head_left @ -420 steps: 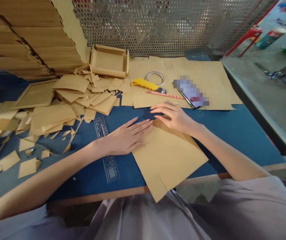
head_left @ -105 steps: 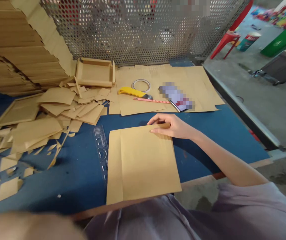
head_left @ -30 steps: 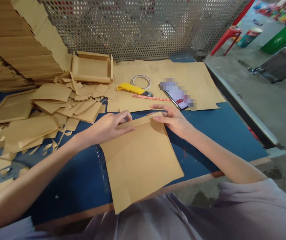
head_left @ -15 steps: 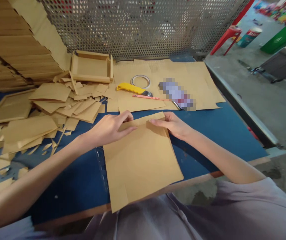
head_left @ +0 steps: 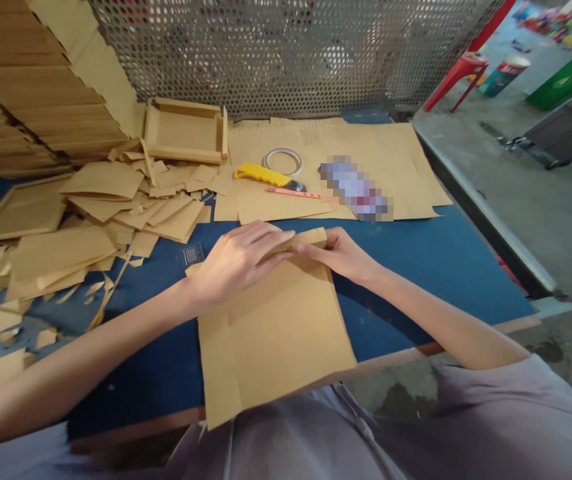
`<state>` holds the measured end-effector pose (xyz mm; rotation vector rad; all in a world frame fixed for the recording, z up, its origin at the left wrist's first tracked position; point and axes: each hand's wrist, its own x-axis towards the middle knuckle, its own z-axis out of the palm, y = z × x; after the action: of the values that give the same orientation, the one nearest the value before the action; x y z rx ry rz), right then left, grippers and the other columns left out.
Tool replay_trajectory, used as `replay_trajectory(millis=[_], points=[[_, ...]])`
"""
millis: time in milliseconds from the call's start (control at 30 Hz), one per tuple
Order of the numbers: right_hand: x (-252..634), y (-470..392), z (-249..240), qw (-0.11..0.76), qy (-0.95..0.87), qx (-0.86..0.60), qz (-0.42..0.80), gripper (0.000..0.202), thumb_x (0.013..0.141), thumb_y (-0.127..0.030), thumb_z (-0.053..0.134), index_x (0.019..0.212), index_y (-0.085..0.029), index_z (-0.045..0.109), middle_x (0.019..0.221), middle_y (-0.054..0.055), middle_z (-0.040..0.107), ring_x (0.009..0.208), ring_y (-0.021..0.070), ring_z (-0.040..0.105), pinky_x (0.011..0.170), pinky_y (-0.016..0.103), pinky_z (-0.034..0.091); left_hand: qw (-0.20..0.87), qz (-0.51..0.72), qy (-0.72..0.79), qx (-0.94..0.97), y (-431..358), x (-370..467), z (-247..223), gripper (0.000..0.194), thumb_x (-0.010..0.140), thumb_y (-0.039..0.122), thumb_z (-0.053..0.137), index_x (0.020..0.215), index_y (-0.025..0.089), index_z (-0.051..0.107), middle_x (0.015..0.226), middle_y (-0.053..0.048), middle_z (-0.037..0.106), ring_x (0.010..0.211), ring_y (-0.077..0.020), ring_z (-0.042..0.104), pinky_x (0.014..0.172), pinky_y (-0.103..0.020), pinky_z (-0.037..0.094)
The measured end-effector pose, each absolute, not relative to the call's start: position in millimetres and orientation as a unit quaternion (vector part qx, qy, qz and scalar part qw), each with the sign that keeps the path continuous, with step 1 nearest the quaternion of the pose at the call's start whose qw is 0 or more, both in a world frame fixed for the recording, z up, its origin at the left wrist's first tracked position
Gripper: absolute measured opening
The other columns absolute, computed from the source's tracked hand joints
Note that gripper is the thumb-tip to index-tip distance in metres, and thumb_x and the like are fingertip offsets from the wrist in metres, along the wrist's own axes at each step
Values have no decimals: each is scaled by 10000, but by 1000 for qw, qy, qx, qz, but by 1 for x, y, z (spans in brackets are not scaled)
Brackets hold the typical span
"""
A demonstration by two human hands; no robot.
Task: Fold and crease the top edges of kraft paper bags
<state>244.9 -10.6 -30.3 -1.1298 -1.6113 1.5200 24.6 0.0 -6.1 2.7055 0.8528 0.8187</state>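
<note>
A sheet of brown kraft paper lies across the blue table's front edge, its far edge folded up into a narrow flap. My left hand is closed over the middle of that fold, thumb on the near side and fingers behind. At the fold's right end my right hand pinches the paper between thumb and fingers. Beyond the hands lie a yellow utility knife, a roll of tape and a pink strip or pencil. Part of a clear ruler shows by my left wrist.
Paper scraps pile up on the left, with a shallow cardboard tray behind them. Stacked brown card rises at far left. A perforated metal panel closes off the back. A blurred-out object lies on flat brown sheets.
My left hand has slid right along the fold, nearer my right hand, and its fingers have come down over it. The paper has shifted slightly left. More of the ruler shows.
</note>
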Motion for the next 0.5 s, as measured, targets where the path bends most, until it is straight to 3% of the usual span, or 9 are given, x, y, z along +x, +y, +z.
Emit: replay_trajectory(millis=[167, 400, 500], points=[[245, -12, -23, 343, -530, -412, 657, 248, 747, -450, 765, 855, -227, 773, 871, 15, 769, 810, 189, 729, 710, 292, 581, 205, 315, 336, 864, -1, 32, 2, 235, 923, 331, 628, 1074, 159, 684, 985, -78, 731, 879, -185, 688, 801, -269, 516], [248, -12, -25, 364, -532, -382, 663, 256, 814, -456, 708, 942, -243, 769, 985, 12, 767, 961, 215, 711, 837, 339, 566, 186, 335, 339, 859, 7, 41, 10, 135, 887, 243, 662, 961, 154, 730, 910, -61, 739, 830, -172, 688, 747, -248, 501], [248, -12, -26, 357, -560, -407, 627, 265, 809, -459, 712, 950, -242, 768, 949, 10, 764, 908, 208, 707, 805, 334, 562, 207, 332, 350, 851, 9, 40, 9, 131, 871, 231, 676, 939, 144, 746, 899, -62, 747, 813, -165, 689, 736, -235, 492]])
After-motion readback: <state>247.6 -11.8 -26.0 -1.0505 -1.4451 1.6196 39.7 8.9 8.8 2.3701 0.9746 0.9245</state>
